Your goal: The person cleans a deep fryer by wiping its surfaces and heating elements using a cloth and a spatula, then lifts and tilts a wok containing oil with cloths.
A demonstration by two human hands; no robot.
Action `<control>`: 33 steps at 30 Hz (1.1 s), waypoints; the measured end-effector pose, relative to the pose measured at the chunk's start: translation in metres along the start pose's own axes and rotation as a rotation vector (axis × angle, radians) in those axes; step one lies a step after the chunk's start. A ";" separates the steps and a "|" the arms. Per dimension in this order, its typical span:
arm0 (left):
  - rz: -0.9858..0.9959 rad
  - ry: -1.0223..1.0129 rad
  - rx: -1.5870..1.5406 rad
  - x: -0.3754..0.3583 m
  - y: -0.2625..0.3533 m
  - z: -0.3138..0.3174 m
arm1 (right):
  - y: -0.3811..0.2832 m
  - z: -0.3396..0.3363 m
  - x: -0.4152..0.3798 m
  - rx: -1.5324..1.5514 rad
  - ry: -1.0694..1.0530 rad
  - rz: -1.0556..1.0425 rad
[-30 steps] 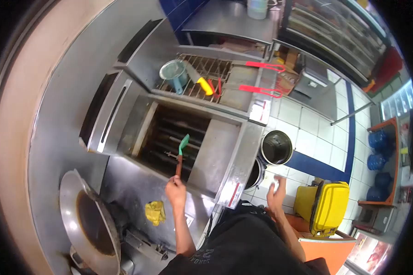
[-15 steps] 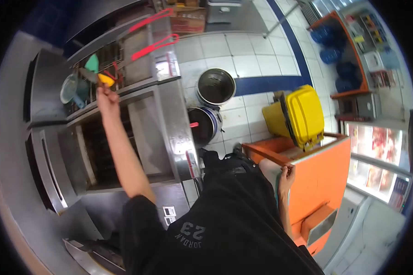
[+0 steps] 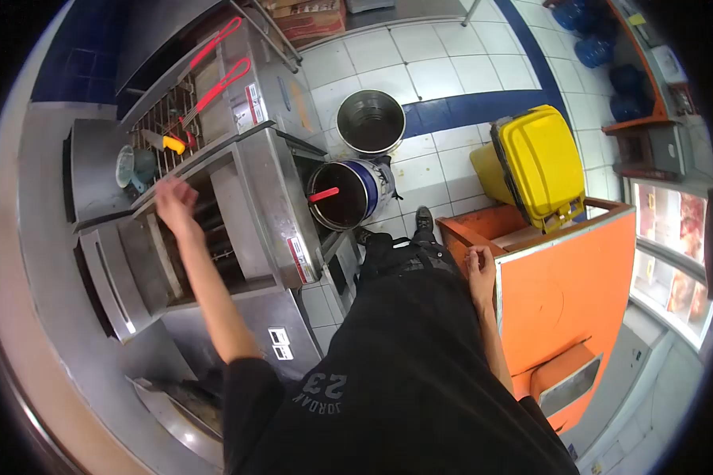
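My left hand (image 3: 176, 207), a little blurred, hangs over the near edge of the open steel fryer well (image 3: 214, 226), fingers apart and nothing visible in them. Just beyond it, a scraper with a yellow handle (image 3: 174, 145) lies on the wire rack (image 3: 158, 120), apart from my fingers. A pale green bowl-like container with a handle (image 3: 131, 168) sits left of the scraper. Beside the corner of the orange counter (image 3: 558, 301) is my right hand (image 3: 481, 273), its fingers curled together. Nothing shows between them.
Two red-handled tools (image 3: 218, 87) lie across the steel unit. On the tiled floor stand a metal pot (image 3: 371, 96) and a bucket (image 3: 382, 190) with a red handle in it. A yellow lidded bin (image 3: 540, 162) stands behind the orange counter. Blue water bottles (image 3: 594, 51) sit at the far right.
My left hand has let go of the yellow-handled scraper and drawn back toward me. The green piece by the rack no longer shows. The camera view has shifted; my right hand stays by the orange counter.
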State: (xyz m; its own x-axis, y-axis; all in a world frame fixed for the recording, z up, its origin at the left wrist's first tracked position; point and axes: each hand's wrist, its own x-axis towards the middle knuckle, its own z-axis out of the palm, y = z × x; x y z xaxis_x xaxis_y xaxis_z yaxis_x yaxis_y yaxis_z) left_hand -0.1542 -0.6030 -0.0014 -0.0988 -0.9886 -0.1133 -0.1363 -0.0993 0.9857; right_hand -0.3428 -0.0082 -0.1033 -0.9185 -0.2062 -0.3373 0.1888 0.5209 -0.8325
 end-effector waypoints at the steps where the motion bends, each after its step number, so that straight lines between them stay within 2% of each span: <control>1: 0.014 -0.004 -0.037 -0.080 0.016 0.020 | -0.010 -0.003 0.009 0.039 -0.100 0.092; 2: 0.062 -0.144 0.006 -0.123 -0.007 0.012 | -0.014 -0.006 0.022 -0.007 -0.147 0.033; 3: 0.059 -0.073 0.135 -0.181 -0.017 0.021 | -0.005 -0.006 0.035 0.007 -0.168 0.031; 4: 0.120 -0.274 0.319 -0.235 -0.021 0.022 | 0.009 -0.005 0.050 -0.020 -0.205 -0.062; 5: -0.106 -0.355 0.553 -0.271 -0.083 -0.017 | 0.016 -0.004 0.065 -0.049 -0.240 -0.158; 6: -0.422 -0.372 0.295 -0.336 -0.031 0.035 | 0.009 -0.006 0.078 -0.149 -0.289 -0.222; 7: -0.364 -0.513 0.423 -0.374 -0.053 0.027 | 0.003 -0.005 0.089 -0.145 -0.310 -0.228; 9: -0.233 -0.667 0.854 -0.441 -0.090 0.016 | -0.007 -0.002 0.109 -0.315 -0.544 -0.234; 10: -0.242 -0.636 0.850 -0.453 -0.074 0.023 | -0.010 0.000 0.120 -0.411 -0.613 -0.333; 12: -0.563 -0.796 0.751 -0.477 -0.031 0.034 | -0.032 -0.001 0.132 -0.471 -0.678 -0.432; 13: -0.558 -0.768 0.742 -0.482 -0.016 0.037 | -0.046 0.000 0.137 -0.525 -0.712 -0.512; 15: -0.459 -0.552 0.224 -0.479 0.012 0.038 | -0.057 0.005 0.143 -0.482 -0.713 -0.563; 16: -0.464 -0.478 -0.125 -0.478 0.029 0.042 | -0.060 0.006 0.146 -0.311 -0.699 -0.493; 17: -0.434 -0.435 -0.138 -0.483 0.019 0.032 | -0.065 0.011 0.151 -0.139 -0.704 -0.429; 18: -0.531 -0.420 -0.343 -0.479 -0.006 0.017 | -0.036 0.025 0.165 0.014 -0.667 -0.392; 19: -0.613 -0.415 -0.554 -0.474 -0.035 0.001 | -0.035 0.026 0.160 0.112 -0.613 -0.267; 20: -0.628 -0.213 -0.038 -0.481 -0.073 -0.007 | -0.031 0.023 0.155 -0.180 -0.487 -0.396; 21: -0.442 -0.335 0.690 -0.497 -0.087 -0.019 | 0.057 0.044 0.184 -0.419 -0.252 -0.710; 22: -0.229 -0.412 1.418 -0.512 -0.096 -0.028 | 0.045 0.025 0.166 -0.444 -0.445 -0.688; 23: -0.499 -0.285 0.686 -0.522 -0.089 -0.031 | 0.053 0.017 0.154 -0.535 -0.538 -0.600; 24: -0.690 -0.165 -0.068 -0.534 -0.082 -0.035 | 0.059 0.008 0.141 -0.506 -0.618 -0.594; 25: -0.672 -0.149 -0.090 -0.555 -0.108 -0.046 | 0.080 0.000 0.130 -0.460 -0.646 -0.595; 27: -0.412 0.004 0.336 -0.599 -0.179 -0.068 | 0.102 -0.007 0.111 -0.422 -0.686 -0.625; 28: -0.407 0.021 0.324 -0.616 -0.185 -0.074 | 0.105 -0.012 0.094 -0.436 -0.667 -0.616; 30: -0.398 -0.086 0.788 -0.662 -0.196 -0.097 | 0.116 -0.026 0.053 -0.419 -0.678 -0.558; 31: -0.406 -0.089 0.774 -0.682 -0.201 -0.111 | 0.130 -0.029 0.033 -0.435 -0.676 -0.561; 33: -0.456 -0.071 0.470 -0.711 -0.211 -0.125 | 0.143 -0.032 0.011 -0.317 -0.611 -0.647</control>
State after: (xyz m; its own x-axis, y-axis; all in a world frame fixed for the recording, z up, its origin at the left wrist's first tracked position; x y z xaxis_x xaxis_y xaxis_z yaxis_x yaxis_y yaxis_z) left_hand 0.0682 0.1063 -0.1131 0.0080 -0.8478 -0.5302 -0.5946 -0.4303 0.6791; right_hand -0.3373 0.0906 -0.2123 -0.4536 -0.8857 -0.0986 -0.4792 0.3357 -0.8109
